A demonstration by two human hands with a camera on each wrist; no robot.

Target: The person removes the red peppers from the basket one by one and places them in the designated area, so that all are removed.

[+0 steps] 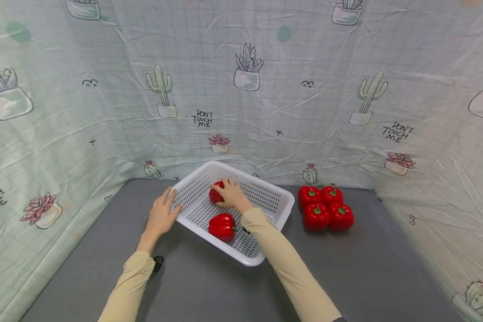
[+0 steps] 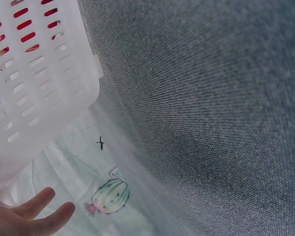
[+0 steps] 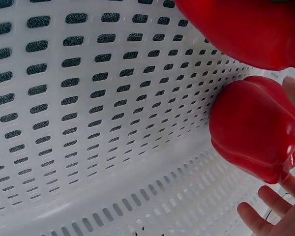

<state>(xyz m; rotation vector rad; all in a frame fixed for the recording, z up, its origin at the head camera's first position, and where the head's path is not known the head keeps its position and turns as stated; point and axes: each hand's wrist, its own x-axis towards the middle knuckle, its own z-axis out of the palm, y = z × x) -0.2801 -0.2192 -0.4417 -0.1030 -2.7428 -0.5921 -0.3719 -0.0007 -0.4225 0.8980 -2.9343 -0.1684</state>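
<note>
A white perforated plastic basket (image 1: 281, 219) sits slanted on the grey table. Inside it, my right hand (image 1: 232, 195) grips a red bell pepper (image 1: 216, 193) near the far left corner; in the right wrist view the thumb and fingers are on either side of this pepper (image 3: 255, 128). A second red bell pepper (image 1: 222, 227) lies on its side in the basket, its green stem pointing right. My left hand (image 1: 162, 213) is at the basket's left corner with fingers spread, the thumb by the rim. Only some fingers of the left hand (image 2: 32, 216) show in the left wrist view.
To the right of the basket, several red bell peppers (image 1: 325, 210) stand close together with green stems up. A patterned cloth (image 1: 265, 112) hangs behind and on both sides of the grey table (image 1: 370, 268).
</note>
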